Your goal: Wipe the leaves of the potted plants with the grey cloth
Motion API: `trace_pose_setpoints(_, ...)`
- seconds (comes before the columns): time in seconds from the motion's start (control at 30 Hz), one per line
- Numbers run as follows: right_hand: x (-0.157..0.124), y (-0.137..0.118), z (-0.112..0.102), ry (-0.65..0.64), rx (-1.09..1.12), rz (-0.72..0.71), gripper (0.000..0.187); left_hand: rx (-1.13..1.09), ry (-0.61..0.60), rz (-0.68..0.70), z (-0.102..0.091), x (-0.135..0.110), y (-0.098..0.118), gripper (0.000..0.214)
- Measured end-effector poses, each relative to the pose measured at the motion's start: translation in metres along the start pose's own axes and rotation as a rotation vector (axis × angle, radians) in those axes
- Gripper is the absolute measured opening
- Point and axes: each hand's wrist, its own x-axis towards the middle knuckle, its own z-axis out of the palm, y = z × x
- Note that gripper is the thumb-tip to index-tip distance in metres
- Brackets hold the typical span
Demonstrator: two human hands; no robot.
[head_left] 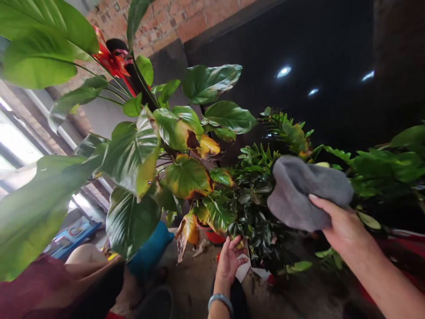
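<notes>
The right hand (345, 228) gripped a floppy grey cloth (297, 192) by its edge; the left hand (227, 262), well apart, was released.

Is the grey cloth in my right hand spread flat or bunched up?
Bunched up, not flat: the grey cloth bulges in soft folds around a dark crease, gripped by your right hand.
</notes>
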Motion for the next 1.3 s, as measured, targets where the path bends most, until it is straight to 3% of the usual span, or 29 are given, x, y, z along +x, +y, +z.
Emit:
trace_pose_setpoints(0.07, 0.010, 0.005, 0.000, 0.066, 0.004, -0.013, 0.036, -0.006, 0.003, 0.011, 0.000, 0.000, -0.001, 0.050)
trace_pose_setpoints(0.13, 0.003, 0.030, -0.015, 0.084, -0.064, 0.086, 0.035, -0.012, 0.010, 0.019, 0.000, 0.000, -0.001, 0.052)
trace_pose_setpoints(0.27, -0.042, 0.086, -0.062, -0.032, -0.262, 0.400, 0.025, -0.014, 0.045, 0.029, -0.003, 0.001, -0.002, 0.053)
trace_pose_setpoints(0.33, -0.059, 0.091, -0.071, -0.083, -0.289, 0.473, 0.025, -0.008, 0.034, 0.031, -0.004, 0.002, -0.003, 0.054)
trace_pose_setpoints(0.43, -0.059, 0.058, -0.052, -0.082, -0.209, 0.433, 0.033, -0.005, -0.013, 0.024, -0.005, 0.003, -0.002, 0.052)
trace_pose_setpoints(0.53, -0.032, 0.015, -0.017, -0.026, -0.032, 0.139, 0.040, -0.015, -0.018, 0.015, -0.002, 0.001, -0.002, 0.052)
trace_pose_setpoints(0.63, -0.005, 0.008, 0.000, 0.073, 0.054, -0.040, 0.038, -0.021, -0.003, 0.029, 0.000, 0.000, -0.002, 0.056)
trace_pose_setpoints(0.7, -0.002, 0.031, -0.009, 0.105, 0.027, 0.065, 0.033, -0.022, -0.003, 0.040, 0.000, 0.000, -0.003, 0.057)
trace_pose_setpoints(0.77, -0.013, 0.063, -0.031, 0.081, -0.053, 0.282, 0.027, -0.019, -0.003, 0.043, -0.002, 0.001, -0.004, 0.058)
trace_pose_setpoints(0.83, -0.035, 0.090, -0.054, -0.031, -0.169, 0.476, 0.021, -0.010, -0.007, 0.043, -0.004, 0.003, -0.005, 0.059)
trace_pose_setpoints(0.93, -0.063, 0.093, -0.064, -0.091, -0.215, 0.584, 0.023, -0.006, -0.034, 0.051, -0.006, 0.006, -0.007, 0.057)
trace_pose_setpoints(1.03, -0.058, 0.056, -0.037, -0.091, -0.086, 0.514, 0.031, -0.015, -0.060, 0.039, -0.007, 0.006, -0.007, 0.054)
trace_pose_setpoints(1.17, -0.013, 0.016, 0.004, -0.033, 0.117, 0.161, 0.031, -0.015, -0.062, 0.006, -0.006, 0.005, -0.006, 0.055)
trace_pose_setpoints(1.23, 0.001, 0.024, 0.004, 0.017, 0.096, 0.164, 0.028, -0.018, -0.059, 0.021, -0.006, 0.005, -0.006, 0.055)
trace_pose_setpoints(1.3, -0.002, 0.050, -0.012, 0.049, 0.024, 0.260, 0.022, -0.023, -0.056, 0.034, -0.008, 0.006, -0.007, 0.054)
